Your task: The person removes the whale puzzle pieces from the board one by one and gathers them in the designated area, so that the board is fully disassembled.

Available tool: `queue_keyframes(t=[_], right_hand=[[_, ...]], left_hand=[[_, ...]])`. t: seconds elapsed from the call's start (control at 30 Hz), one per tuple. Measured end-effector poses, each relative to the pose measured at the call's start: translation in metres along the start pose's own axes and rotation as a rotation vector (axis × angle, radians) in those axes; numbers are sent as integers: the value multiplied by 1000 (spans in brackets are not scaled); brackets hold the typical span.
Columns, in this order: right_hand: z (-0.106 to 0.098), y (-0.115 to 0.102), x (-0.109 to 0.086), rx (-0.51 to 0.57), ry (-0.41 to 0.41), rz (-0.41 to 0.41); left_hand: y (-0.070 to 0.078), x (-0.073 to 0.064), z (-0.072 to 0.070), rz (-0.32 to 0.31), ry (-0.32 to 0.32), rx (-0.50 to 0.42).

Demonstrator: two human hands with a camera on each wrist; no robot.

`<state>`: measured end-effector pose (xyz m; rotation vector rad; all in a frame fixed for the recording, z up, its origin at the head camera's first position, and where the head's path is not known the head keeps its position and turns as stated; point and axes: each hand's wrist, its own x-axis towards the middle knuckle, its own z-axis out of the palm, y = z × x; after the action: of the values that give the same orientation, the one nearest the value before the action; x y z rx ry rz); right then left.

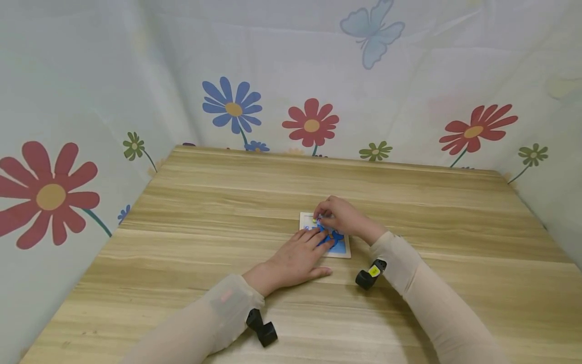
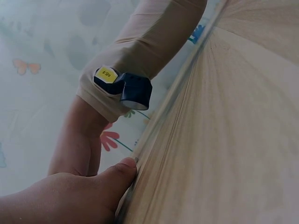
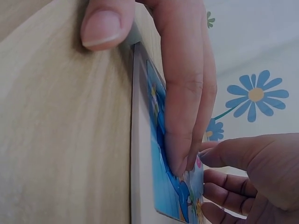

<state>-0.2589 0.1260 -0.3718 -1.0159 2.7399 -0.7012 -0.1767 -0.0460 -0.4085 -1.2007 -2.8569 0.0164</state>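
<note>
A small square picture board [image 1: 347, 248] with a pale rim and a blue printed picture [image 3: 163, 196] lies flat on the table. My left hand [image 1: 295, 259] lies across it from the left, straight fingers pressing on a dark blue shape [image 1: 337, 235] in the picture. At the board's far edge my right hand [image 1: 343, 215] has curled fingers and pinches a small colourful piece [image 1: 317, 220], mostly hidden by the fingertips. In the right wrist view, the right thumb [image 3: 229, 153] meets a pink spot beside the left fingers [image 3: 180, 102].
The wood-grain table [image 1: 204, 217] extends around the board on all sides. Behind it hangs a white cloth [image 1: 282, 55] printed with flowers and a butterfly. Black wrist cameras [image 1: 261, 328] sit on both sleeves, close above the tabletop.
</note>
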Motion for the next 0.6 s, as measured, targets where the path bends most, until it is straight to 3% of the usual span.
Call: queue_keyframes(t=[0.33,0.6], right_hand=[[3,7,-2,30,26,-50],[4,9,-4,89,59,-20]], left_hand=[[-1,0,1,5,19,3],[0,0,0,8,28,4]])
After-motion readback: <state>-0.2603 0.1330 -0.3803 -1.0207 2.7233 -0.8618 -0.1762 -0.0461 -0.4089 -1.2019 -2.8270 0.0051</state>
